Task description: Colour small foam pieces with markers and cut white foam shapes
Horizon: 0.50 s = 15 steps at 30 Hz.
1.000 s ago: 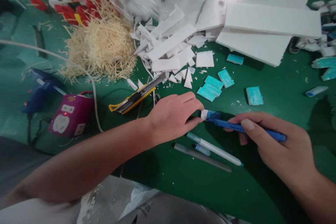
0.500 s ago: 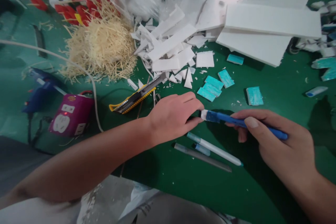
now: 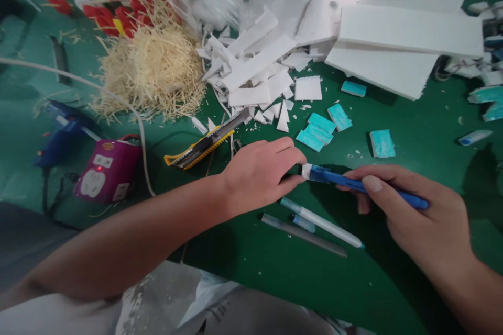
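My left hand (image 3: 264,171) is closed, thumb and fingers pinching the left end of a small white foam piece (image 3: 306,171) that has blue colour on it. The fingers partly hide this piece. In my right hand (image 3: 416,209), a blue marker (image 3: 408,198) is gripped, its front end lying against the coloured part of the piece. Just below on the green table lie a white marker with teal ends (image 3: 330,227), a grey marker (image 3: 304,235) and a blue cap (image 3: 304,222). Several turquoise-coloured foam pieces (image 3: 315,132) lie beyond my hands.
A yellow and black utility knife (image 3: 206,142) lies left of my left hand, blade out. Behind it are white foam scraps (image 3: 257,70), larger boards (image 3: 408,29) and a straw heap (image 3: 153,70). A purple power socket (image 3: 108,170) and blue glue gun (image 3: 63,133) sit left.
The blue marker has shifted slightly to the left over the foam piece, with my right hand moving along. My left hand has stayed almost in place.
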### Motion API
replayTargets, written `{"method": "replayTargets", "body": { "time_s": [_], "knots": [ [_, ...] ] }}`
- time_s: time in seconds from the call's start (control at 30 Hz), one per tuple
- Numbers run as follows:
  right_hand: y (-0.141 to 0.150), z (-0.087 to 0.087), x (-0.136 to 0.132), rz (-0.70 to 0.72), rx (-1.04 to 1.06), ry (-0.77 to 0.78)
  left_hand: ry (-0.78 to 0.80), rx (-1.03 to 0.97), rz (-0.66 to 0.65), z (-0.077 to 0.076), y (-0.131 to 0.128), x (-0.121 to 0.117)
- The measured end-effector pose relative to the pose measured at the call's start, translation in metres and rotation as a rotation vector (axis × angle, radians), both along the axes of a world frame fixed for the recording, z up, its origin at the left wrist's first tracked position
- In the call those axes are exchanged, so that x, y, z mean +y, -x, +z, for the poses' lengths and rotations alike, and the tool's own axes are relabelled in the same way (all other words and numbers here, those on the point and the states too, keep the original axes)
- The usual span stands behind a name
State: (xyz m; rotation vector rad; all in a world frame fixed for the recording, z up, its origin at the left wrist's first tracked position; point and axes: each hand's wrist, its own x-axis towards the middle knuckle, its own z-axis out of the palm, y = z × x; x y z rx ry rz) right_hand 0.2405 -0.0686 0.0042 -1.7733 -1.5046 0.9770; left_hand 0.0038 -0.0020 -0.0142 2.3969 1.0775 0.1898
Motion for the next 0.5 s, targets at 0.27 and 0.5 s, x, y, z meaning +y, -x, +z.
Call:
{"method": "replayTargets", "body": {
  "time_s": [0.27, 0.5],
  "knots": [
    [-0.0008, -0.002, 0.0019, -0.023, -0.007, -0.01, -0.014, -0.002, 0.002, -0.0013, -0.0001, -0.0003],
    [-0.0057, -0.0023, 0.0048, 0.031, 0.008, -0.002, -0.012, -0.011, -0.01, -0.0002, 0.0, 0.0008]
  ]
}}
